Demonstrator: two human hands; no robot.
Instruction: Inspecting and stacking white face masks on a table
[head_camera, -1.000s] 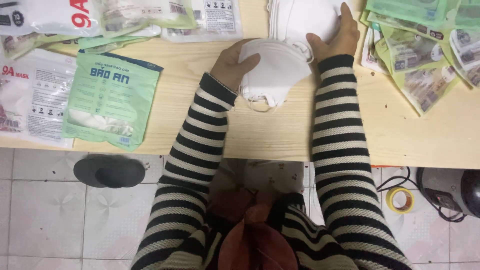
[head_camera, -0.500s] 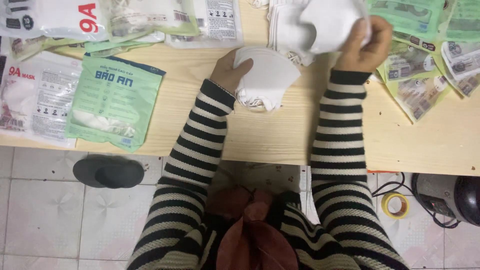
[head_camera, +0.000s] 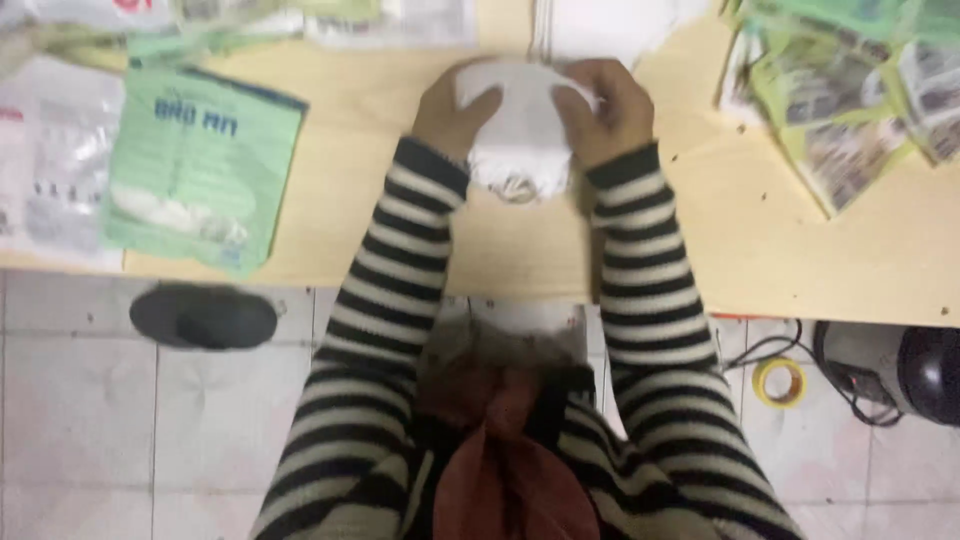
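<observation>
Head view: white masks (head_camera: 520, 135) between both hands' fingers (head_camera: 480, 105).

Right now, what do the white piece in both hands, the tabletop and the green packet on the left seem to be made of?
White piece: soft matte fabric, possibly non-woven; it bunches under the left hand and right hand. Tabletop: pale wood or laminate, faintly grained. Green packet: thin plastic film, glossy and wrinkled.
</observation>
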